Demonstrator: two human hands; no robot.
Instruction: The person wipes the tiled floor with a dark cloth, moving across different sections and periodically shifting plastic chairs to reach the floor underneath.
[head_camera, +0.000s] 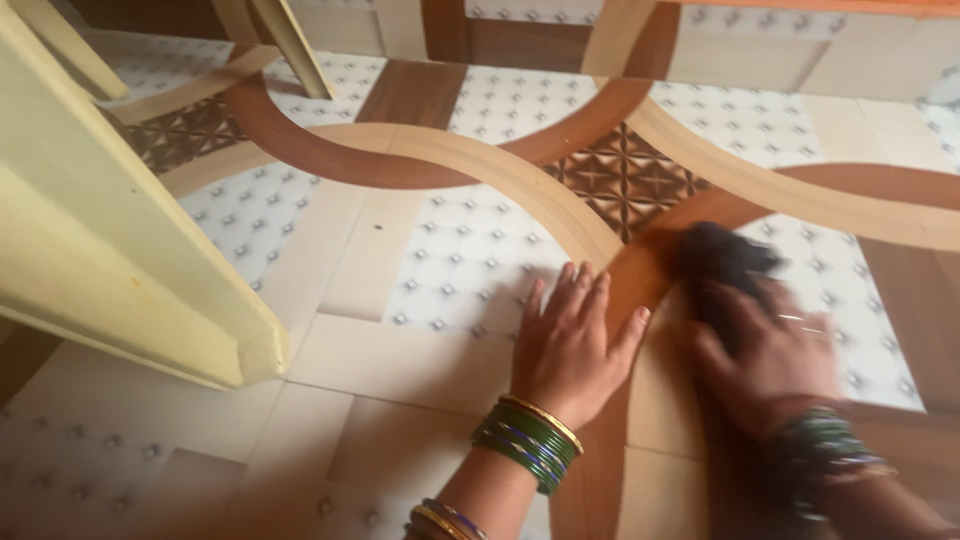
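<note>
At the far left a pale yellow piece of furniture (110, 250) stands over the patterned floor (470, 250), which is tiled in white studded squares, brown arcs and tan bands. Just right of the middle, the person's left hand (572, 345) lies flat on the floor, palm down, its fingers (585, 290) straight and slightly spread, holding nothing. Green and gold bangles (528, 440) ring that wrist. Beside it, the right hand (770, 355) is blurred and presses down on a dark cloth (725, 260), fingers bent over its near edge. The cloth sits on a brown arc of the floor, near the left hand but apart from it.
</note>
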